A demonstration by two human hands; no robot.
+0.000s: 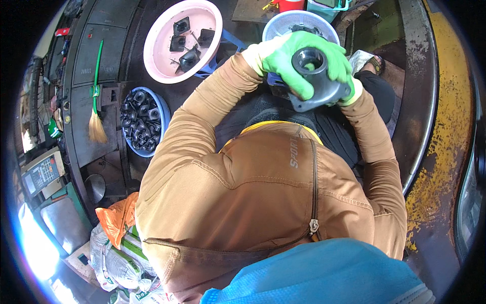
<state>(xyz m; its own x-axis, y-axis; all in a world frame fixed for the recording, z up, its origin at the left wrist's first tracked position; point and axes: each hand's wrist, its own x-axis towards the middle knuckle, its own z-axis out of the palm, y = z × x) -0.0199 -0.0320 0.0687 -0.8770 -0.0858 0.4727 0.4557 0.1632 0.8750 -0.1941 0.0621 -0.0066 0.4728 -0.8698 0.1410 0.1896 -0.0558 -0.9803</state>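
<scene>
Both my hands wear light green gloves and hold up a black flanged part (324, 87) with a round collar and an open hole. My left hand (283, 58) is closed on it from the left, its thumb lying along the near side. On the other side, my right hand (353, 92) grips the part's right edge. Most of the right fingers are hidden behind the part and the other glove. Just beyond the hands stands a white-blue perforated basket (276, 25) with dark pieces inside, partly covered by the left glove.
To the left, a pink basin (152, 55) holds several black square-based parts. A blue basket (165, 114) is full of smaller black parts. A green-handled broom (96, 91) lies farther left. Orange and white bags (119, 218) sit lower left. A worn yellow metal edge (440, 152) runs along the right.
</scene>
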